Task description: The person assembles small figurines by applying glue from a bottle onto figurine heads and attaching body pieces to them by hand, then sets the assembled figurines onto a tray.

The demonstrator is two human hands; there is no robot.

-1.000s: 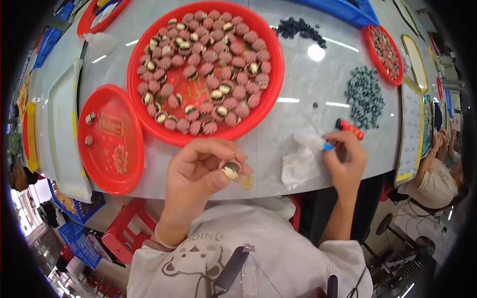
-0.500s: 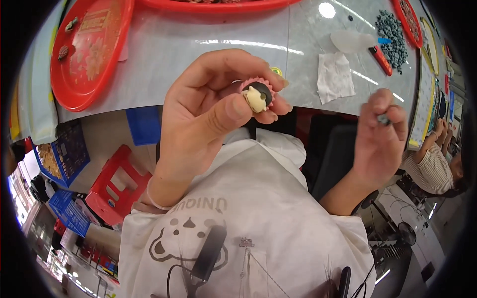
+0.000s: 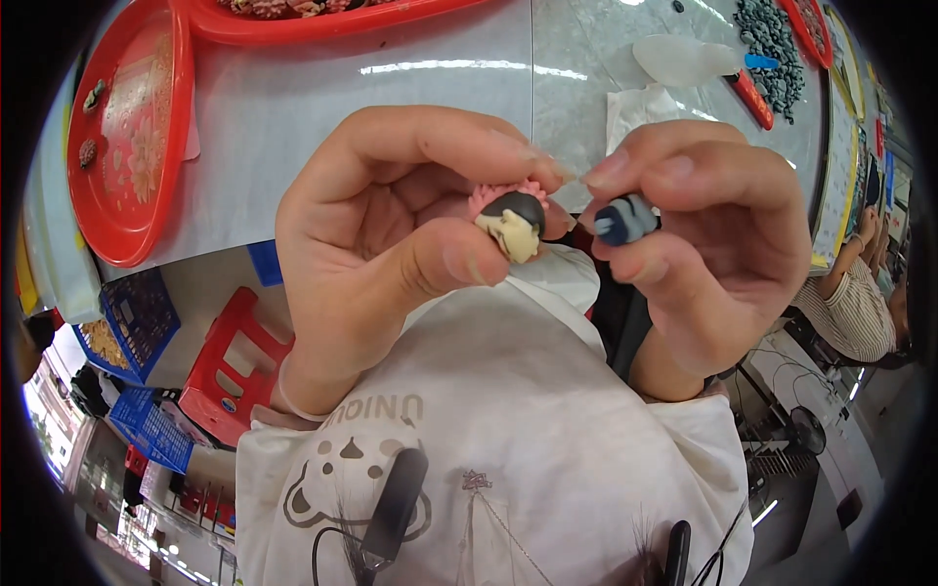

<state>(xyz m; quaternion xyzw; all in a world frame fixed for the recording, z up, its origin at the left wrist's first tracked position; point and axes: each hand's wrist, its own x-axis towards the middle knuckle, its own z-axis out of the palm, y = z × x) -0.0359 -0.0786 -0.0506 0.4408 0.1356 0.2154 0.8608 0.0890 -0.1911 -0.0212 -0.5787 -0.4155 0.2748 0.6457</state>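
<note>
My left hand (image 3: 381, 234) pinches a small figurine head (image 3: 513, 220) between thumb and fingers. It has spiky pink hair, a dark band and a cream-coloured face part. Close on its right, my right hand (image 3: 718, 215) grips a small grey-blue piece (image 3: 625, 220) with a darker blue end turned toward the head. The two parts are near each other but apart. Both hands are raised in front of my white shirt, at the table's near edge. What the piece's far side looks like is hidden by my right fingers.
On the grey table (image 3: 430, 107) are a red oval tray (image 3: 181, 127) with a few small pieces and another red tray (image 3: 322, 31) holding pink parts. At right lie a white tissue (image 3: 630, 109), a translucent squeeze bottle (image 3: 679, 61), a red tube (image 3: 752, 101) and a grey-blue heap of pieces (image 3: 772, 63).
My right hand has come left and toward me from the table's right side, bringing the grey-blue piece beside the figurine head. My left hand keeps its hold, with the head slightly turned.
</note>
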